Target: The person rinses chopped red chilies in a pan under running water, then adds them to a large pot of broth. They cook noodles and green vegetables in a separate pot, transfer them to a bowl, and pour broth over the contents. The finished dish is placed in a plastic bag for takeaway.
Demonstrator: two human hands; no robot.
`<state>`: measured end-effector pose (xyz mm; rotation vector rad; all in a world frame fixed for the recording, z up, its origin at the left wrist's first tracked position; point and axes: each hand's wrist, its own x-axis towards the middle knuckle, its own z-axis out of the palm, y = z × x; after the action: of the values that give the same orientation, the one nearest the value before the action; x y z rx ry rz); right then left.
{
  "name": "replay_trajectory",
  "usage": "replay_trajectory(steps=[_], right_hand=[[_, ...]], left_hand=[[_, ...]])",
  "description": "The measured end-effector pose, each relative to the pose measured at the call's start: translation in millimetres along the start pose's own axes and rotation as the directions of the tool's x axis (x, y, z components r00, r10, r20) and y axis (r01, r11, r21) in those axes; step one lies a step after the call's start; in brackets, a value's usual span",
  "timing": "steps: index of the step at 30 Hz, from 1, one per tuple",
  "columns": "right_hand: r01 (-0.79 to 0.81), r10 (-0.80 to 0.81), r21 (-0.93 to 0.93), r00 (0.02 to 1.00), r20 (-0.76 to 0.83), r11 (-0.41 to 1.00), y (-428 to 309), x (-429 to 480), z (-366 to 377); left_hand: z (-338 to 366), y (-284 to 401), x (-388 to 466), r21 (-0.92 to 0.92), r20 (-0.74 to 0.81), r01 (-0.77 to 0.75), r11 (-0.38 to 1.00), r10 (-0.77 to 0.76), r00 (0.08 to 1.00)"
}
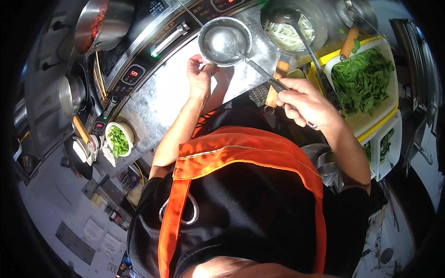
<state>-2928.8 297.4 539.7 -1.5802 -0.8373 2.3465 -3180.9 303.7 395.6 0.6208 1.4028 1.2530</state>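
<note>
My right hand (pixel 306 100) grips the dark handle of a metal ladle (pixel 255 66). Its round head lies within the mouth of a small metal bowl (pixel 249 36) on the steel counter in front of me. The bowl's contents are hard to make out in the glare. At the bowl's near left rim, my left hand (pixel 201 74) pinches the edge with thumb and fingers. To the right of the bowl, a wooden-handled pan (pixel 318 17) holds pale strips of food (pixel 290 34). A second ladle (pixel 307 45) rests in that pan, its dark handle slanting down behind my right hand.
Right of me, a white container (pixel 391 93) with leafy greens (pixel 365 80) sits in a yellow-rimmed one. A small tub (pixel 130 137) of greens stands at the counter's left end. Beyond the steel counter (pixel 149 107) are cooktop controls (pixel 133 73) and a pot (pixel 116 27) with red food.
</note>
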Motion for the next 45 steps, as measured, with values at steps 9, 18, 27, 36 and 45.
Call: replay_trajectory(steps=[9, 18, 27, 36, 45], right_hand=[[0.131, -0.132, 0.183, 0.991, -0.011, 0.974, -4.3, -25.4, -3.1], [0.251, -0.251, -0.01, 0.967, 0.04, 0.968, -38.6, -80.9, 39.7], [0.537, -0.527, -0.01, 0.832, 0.173, 0.844, -97.5, -45.0, 228.7], [0.555, -0.714, -0.822, 0.627, 0.312, 0.128, -128.5, 121.6, 478.3], [0.252, -0.79, -0.932, 0.499, 0.356, -0.261, -128.6, 169.4, 542.8]], left_hand=[[-8.1, -7.1, 0.2, -0.074, 0.01, 0.051, 0.996, -0.05, 0.999], [-59.0, -8.8, -13.0, -0.033, 0.03, 0.147, 0.989, -0.146, 0.989], [-223.2, 56.2, -82.3, -0.222, 0.34, 0.174, 0.959, -0.092, 0.936], [-446.4, 99.5, -134.9, -0.103, 0.347, 0.007, 0.995, 0.029, 0.938], [-545.4, 97.2, -145.6, -0.12, 0.11, -0.069, 0.99, 0.083, 0.99]])
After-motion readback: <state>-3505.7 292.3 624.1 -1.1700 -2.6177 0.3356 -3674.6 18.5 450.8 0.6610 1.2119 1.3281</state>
